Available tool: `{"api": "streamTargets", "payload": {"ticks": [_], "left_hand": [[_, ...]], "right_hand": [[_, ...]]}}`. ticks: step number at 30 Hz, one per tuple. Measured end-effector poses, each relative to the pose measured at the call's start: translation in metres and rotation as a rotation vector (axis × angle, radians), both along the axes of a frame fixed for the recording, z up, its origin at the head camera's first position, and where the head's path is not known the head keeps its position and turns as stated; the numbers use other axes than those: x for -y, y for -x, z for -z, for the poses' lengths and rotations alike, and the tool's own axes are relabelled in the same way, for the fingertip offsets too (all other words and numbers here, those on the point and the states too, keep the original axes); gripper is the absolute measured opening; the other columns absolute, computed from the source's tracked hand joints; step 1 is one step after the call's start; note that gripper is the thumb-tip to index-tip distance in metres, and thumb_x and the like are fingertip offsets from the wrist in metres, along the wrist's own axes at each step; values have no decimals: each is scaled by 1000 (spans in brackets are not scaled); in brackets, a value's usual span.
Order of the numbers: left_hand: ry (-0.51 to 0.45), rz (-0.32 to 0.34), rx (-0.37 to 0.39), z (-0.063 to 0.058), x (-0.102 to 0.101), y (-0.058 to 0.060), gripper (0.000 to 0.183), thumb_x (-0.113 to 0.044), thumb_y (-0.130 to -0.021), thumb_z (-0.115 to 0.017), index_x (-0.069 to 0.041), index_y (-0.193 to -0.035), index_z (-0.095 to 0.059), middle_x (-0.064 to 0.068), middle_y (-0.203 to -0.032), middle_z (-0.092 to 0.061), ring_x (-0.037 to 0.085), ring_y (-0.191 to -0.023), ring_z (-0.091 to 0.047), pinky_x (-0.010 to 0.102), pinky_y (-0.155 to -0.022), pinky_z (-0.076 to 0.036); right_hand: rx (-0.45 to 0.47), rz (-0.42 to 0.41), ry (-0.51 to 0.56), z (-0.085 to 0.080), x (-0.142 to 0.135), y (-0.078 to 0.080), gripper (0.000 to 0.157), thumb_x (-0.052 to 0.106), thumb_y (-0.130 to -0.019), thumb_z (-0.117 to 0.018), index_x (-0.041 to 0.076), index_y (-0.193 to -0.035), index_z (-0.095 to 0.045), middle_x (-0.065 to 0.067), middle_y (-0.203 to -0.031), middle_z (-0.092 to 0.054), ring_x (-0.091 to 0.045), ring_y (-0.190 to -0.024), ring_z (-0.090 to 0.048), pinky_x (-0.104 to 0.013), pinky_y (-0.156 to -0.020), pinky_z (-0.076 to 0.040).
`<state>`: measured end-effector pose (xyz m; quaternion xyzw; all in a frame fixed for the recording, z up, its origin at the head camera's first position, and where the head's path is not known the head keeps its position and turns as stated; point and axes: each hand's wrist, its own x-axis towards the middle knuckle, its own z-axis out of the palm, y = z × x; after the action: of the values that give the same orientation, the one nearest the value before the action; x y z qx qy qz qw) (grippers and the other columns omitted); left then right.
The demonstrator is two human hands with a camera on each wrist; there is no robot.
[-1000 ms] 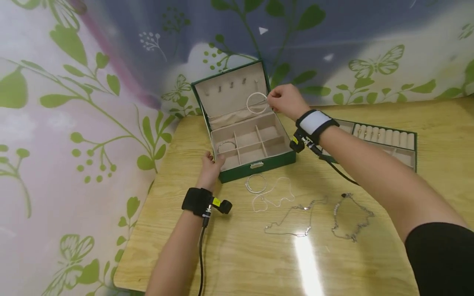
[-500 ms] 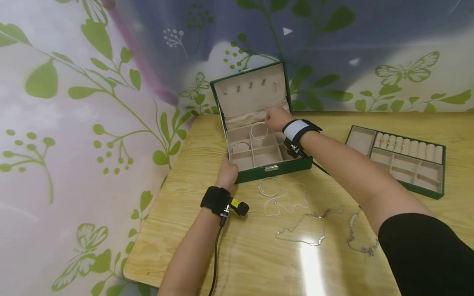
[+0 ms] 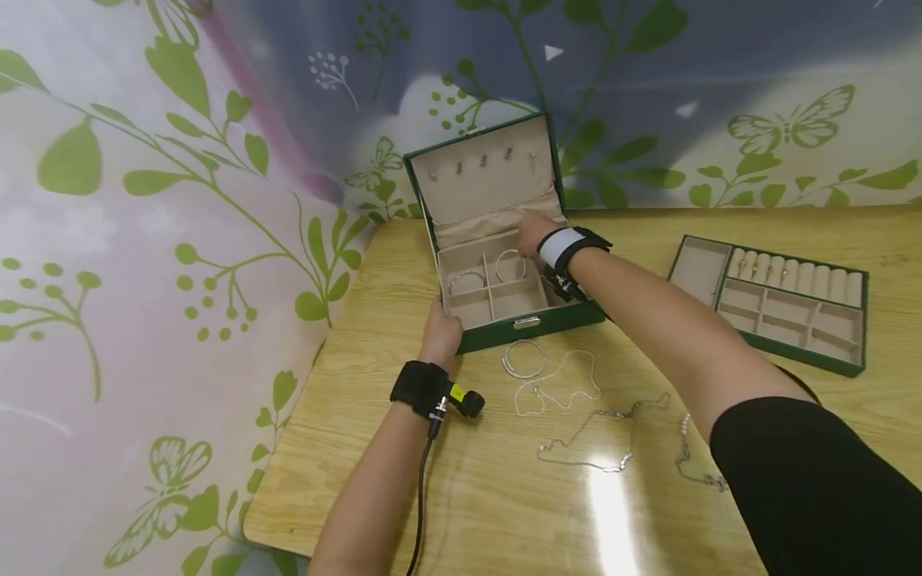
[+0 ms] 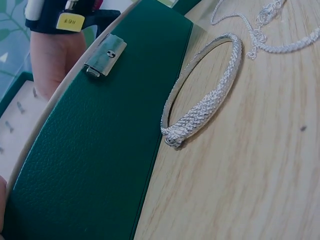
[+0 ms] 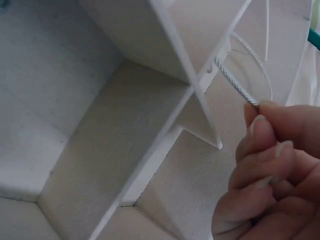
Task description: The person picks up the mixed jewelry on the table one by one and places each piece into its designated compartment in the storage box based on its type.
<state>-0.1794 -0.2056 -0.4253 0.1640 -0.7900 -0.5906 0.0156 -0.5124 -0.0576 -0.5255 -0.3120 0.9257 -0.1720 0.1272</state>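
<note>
A green jewelry box (image 3: pixel 490 337) stands with its lid up, its beige inside split by dividers. My left hand (image 3: pixel 440 332) holds the box at its front left corner; only a sliver of finger shows in the left wrist view. Reaching into the box, my right hand (image 3: pixel 534 232) pinches a silver bangle (image 5: pixel 237 86) between thumb and forefinger, the ring inside the back middle compartment. A second bangle (image 3: pixel 467 273) lies in the back left compartment. On the table, right against the box front, lies a third bangle (image 4: pixel 202 115) with a textured thick part.
Thin necklaces lie in front of the box: a white one (image 3: pixel 569 406), a silver chain (image 3: pixel 576 464) and another chain (image 3: pixel 683 456) partly behind the right arm. A green tray (image 3: pixel 807 364) with ring rolls sits to the right. Patterned cloth (image 3: pixel 634 104) hangs behind the table.
The right hand has carried the bangle from beside the lid down and left into the back middle compartment. The left hand stays at the box corner. The view has shifted.
</note>
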Motion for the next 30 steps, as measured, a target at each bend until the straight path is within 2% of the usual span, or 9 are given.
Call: {"api": "streamTargets", "payload": {"ticks": [3,6,8,10,14,22,25,27,30], "left_hand": [[-5,3,-2,1,0,-1,63,9,-88,-28,1,-149,-13,16,-155,-18,26,-142,-15,38,-114,-16],[-21,6,-11,2,1,-1,63,10,-88,-28,0,-149,-13,15,-155,-17,25,-142,-15,37,-115,-14],[-24,2,-15,2,2,-2,63,10,-89,-28,0,-149,-12,15,-155,-17,25,-143,-14,38,-115,-13],[-27,-4,-13,2,2,-2,63,9,-89,-28,1,-149,-12,16,-155,-16,26,-143,-13,38,-115,-13],[-23,-8,1,1,2,-1,63,8,-89,-29,1,-149,-11,16,-155,-16,26,-143,-13,39,-115,-13],[-46,-10,-20,-1,1,-3,64,10,-88,-29,-1,-149,-14,15,-155,-19,25,-142,-15,39,-115,-14],[-45,-13,-9,-1,1,-3,64,9,-89,-30,-1,-150,-14,14,-155,-19,25,-142,-15,39,-115,-14],[-35,-15,2,-1,2,-2,64,8,-89,-30,-1,-150,-12,15,-155,-18,25,-142,-14,39,-115,-14],[-26,-15,18,-3,4,0,63,7,-90,-30,0,-150,-10,15,-156,-16,25,-143,-13,38,-115,-14]], "right_hand": [[-26,48,-95,54,13,56,28,10,-73,-59,15,-49,-47,1,-48,-36,-18,-43,-31,-32,-41,-32],[-77,63,-141,91,23,91,21,11,-69,-59,14,-51,-50,-2,-54,-42,-21,-47,-35,-34,-41,-31],[-109,63,-159,103,26,100,16,12,-68,-60,13,-53,-54,-4,-59,-48,-22,-50,-38,-34,-41,-31],[-138,66,-167,104,28,96,11,12,-67,-60,13,-56,-58,-4,-63,-53,-23,-53,-41,-34,-41,-32],[-136,113,-143,74,25,60,6,9,-69,-58,9,-64,-62,-9,-71,-58,-25,-56,-46,-36,-45,-36],[-94,234,-119,-43,12,-70,15,9,-84,-52,2,-84,-66,-17,-84,-64,-28,-65,-53,-39,-55,-44],[-61,275,-127,-83,8,-113,18,8,-89,-50,1,-96,-65,-19,-94,-65,-30,-76,-59,-44,-63,-48],[-24,289,-153,-108,7,-133,21,7,-89,-51,-1,-102,-64,-20,-103,-65,-32,-86,-61,-47,-70,-50],[-26,255,-136,-126,5,-139,19,7,-87,-52,-2,-93,-68,-20,-100,-65,-29,-80,-59,-41,-68,-49]]}}
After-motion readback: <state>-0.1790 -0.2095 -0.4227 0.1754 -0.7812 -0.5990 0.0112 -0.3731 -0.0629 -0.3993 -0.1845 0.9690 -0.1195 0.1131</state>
